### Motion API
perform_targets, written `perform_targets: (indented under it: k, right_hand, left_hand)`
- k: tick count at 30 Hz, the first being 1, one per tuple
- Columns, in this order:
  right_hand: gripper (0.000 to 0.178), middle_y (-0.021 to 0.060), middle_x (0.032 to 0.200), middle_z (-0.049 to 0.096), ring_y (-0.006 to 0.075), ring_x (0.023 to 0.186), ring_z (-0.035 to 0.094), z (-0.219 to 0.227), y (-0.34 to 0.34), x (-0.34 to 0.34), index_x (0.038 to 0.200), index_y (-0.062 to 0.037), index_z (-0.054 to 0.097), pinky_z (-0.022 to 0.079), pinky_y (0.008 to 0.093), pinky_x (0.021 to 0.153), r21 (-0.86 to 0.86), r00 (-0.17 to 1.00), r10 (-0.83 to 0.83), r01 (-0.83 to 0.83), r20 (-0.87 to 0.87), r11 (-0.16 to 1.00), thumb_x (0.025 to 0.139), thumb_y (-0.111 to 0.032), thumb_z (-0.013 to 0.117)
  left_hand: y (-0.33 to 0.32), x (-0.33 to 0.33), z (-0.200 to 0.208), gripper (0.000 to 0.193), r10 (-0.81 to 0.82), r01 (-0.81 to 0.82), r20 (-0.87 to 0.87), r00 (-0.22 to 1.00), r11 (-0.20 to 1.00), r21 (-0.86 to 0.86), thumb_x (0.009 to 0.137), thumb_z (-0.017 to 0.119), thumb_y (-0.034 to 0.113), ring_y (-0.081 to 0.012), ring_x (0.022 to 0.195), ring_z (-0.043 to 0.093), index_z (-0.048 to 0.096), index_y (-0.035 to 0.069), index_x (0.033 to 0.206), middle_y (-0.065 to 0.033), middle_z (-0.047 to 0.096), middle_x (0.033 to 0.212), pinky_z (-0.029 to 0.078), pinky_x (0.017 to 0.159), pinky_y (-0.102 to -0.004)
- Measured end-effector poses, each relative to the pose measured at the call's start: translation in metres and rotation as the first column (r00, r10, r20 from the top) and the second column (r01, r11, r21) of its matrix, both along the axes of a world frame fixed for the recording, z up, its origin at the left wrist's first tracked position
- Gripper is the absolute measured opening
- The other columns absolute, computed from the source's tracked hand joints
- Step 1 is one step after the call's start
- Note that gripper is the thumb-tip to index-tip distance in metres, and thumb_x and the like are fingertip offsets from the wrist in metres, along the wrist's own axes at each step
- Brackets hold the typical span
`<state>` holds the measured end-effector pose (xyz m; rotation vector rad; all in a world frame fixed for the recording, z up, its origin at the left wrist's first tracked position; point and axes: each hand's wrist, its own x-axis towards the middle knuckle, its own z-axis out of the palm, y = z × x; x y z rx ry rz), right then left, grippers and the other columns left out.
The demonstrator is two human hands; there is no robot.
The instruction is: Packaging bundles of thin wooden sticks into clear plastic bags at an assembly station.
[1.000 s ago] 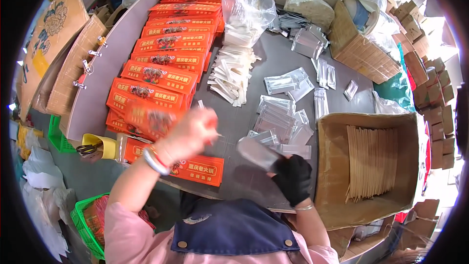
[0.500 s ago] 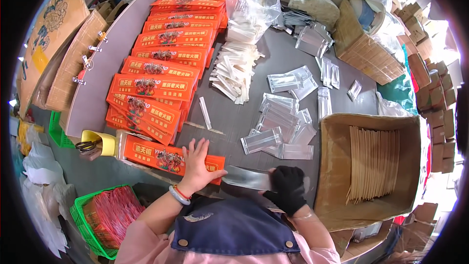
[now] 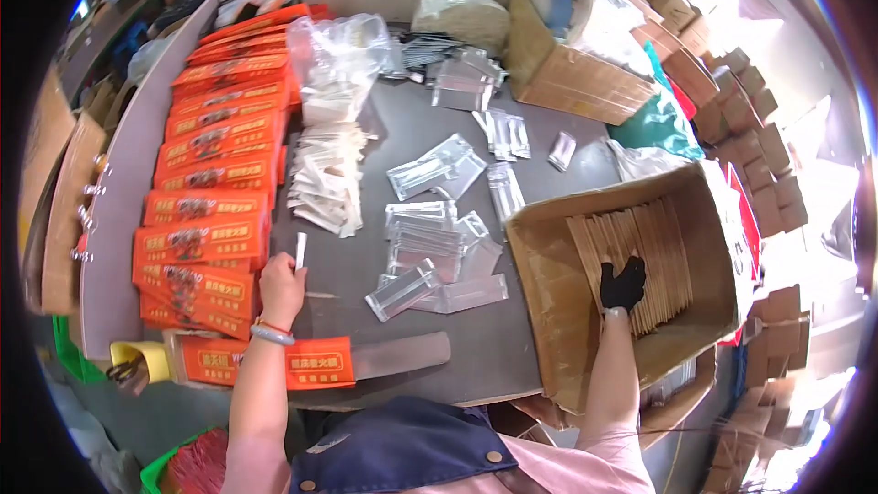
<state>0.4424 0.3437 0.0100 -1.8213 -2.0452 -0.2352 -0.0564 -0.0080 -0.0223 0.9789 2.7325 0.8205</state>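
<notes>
My bare left hand (image 3: 282, 293) has its fingers closed on the lower end of a narrow white paper strip (image 3: 301, 251), beside the stacked orange printed sleeves (image 3: 206, 238). Below it, along the near table edge, lies another orange sleeve (image 3: 320, 362), with a clear plastic sleeve (image 3: 402, 355) sticking out of its right end. My right hand (image 3: 623, 284), in a black fingerless glove, is inside a cardboard box (image 3: 567, 348). Its thumb and fingers are apart over the row of wooden chopsticks (image 3: 663, 247); the fingertips are partly hidden.
White paper strips (image 3: 327, 178) are piled mid-table under a clear plastic bag (image 3: 343, 50). Clear plastic packets (image 3: 425, 247) lie scattered to their right. A yellow holder (image 3: 142, 362) stands at the near left corner. Another carton (image 3: 581, 82) is at the far right.
My left hand has left the near orange sleeve and gone to the white strip. My right hand has let go of the clear sleeve and reached into the box. The view has turned right.
</notes>
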Motion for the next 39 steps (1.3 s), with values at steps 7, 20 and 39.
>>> perform_targets:
  k: [7,20,39]
  right_hand:
    - [0.068,0.0265,0.119,0.060,0.0429,0.110,0.057,-0.018,-0.011,-0.004,0.122,0.0033,0.057,0.046,0.0505,0.091,-0.015,1.000,-0.012,0.013,0.027,1.000,0.089,-0.056,0.055]
    - [0.046,0.0205,0.106,0.060,0.0397,0.100,0.057,0.001,-0.102,-0.044,0.112,-0.0019,0.060,0.045,0.0502,0.085,-0.017,0.979,0.192,-0.191,0.075,0.981,0.080,-0.033,0.071]
    - [0.033,0.0192,0.114,0.064,0.0377,0.103,0.062,-0.005,-0.152,-0.039,0.119,-0.0022,0.060,0.050,0.0480,0.083,-0.270,0.961,0.218,-0.257,-0.168,0.928,0.093,-0.021,0.054]
  left_hand:
    - [0.010,0.004,0.025,0.016,-0.099,0.098,0.059,0.993,0.995,0.018,0.075,0.075,0.007,-0.0335,0.073,0.063,0.061,0.003,0.083,-0.0136,0.063,0.076,0.049,0.065,-0.0438]
    - [0.048,0.112,0.034,0.019,-0.455,0.443,0.029,0.890,0.877,0.185,0.071,0.079,0.013,-0.0312,0.084,0.060,0.067,0.005,0.082,-0.0106,0.060,0.087,0.049,0.074,-0.0404]
    - [-0.012,0.128,0.067,0.034,-0.653,0.664,0.145,0.744,0.746,-0.050,0.059,0.087,0.023,-0.0240,0.084,0.057,0.071,0.010,0.087,-0.0054,0.063,0.087,0.045,0.077,-0.0422]
